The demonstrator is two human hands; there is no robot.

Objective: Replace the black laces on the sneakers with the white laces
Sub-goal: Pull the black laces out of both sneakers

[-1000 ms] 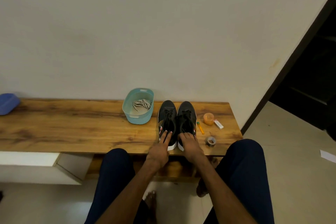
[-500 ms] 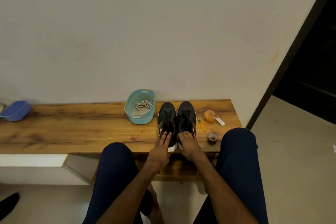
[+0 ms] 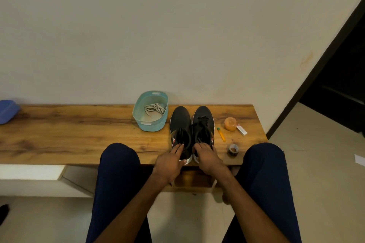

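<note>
Two hands rest on the heels of a pair of black knit sneakers with white soles (image 3: 190,122) on a long wooden bench (image 3: 79,134).

Head view: the sneakers stand side by side just right of the teal oval plastic basket (image 3: 156,125). Their long axes run from the person to the wall, toes toward the wall and heels nearest the person. Black laces (image 3: 202,121) bunch on the right sneaker (image 3: 203,112), and white laces (image 3: 155,108) lie coiled inside the basket. The left hand (image 3: 170,161) lays fairly straight fingers on the heel of the left sneaker (image 3: 180,118), without clamping it. The right hand (image 3: 207,157) bends its fingers over the right sneaker's collar, gripping it. Both shoes stretch away beyond the hands. Farther right of the basket, past the sneakers, lie a yellow pen (image 3: 221,134) and an orange round tub (image 3: 230,123).
</note>
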